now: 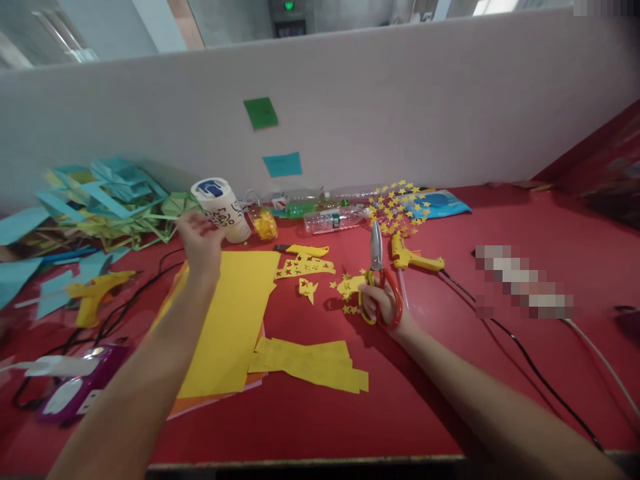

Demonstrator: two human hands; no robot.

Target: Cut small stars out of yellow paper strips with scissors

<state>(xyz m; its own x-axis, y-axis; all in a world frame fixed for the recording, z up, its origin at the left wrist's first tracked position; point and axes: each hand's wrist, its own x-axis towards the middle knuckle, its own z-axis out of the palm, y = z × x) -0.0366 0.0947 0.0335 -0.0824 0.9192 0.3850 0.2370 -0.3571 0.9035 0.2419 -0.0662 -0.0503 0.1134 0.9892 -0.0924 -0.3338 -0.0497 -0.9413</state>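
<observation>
My right hand grips a pair of scissors by red and yellow handles, blades pointing up and away. Just left of it are a yellow paper piece and several small yellow stars. At the left, my left hand reaches to a white cylindrical container with black writing and a blue-marked top. Its fingers are slightly bent and apart, in front of the container's side; whether they touch it I cannot tell. Yellow sheets lie below that hand, with cut yellow strips beside them.
Star-punched yellow scraps and a yellow cutter lie mid-table. Plastic bottles line the wall. One glue gun trails a cord at right; another glue gun lies near a purple power strip. Folded paper heaps far left.
</observation>
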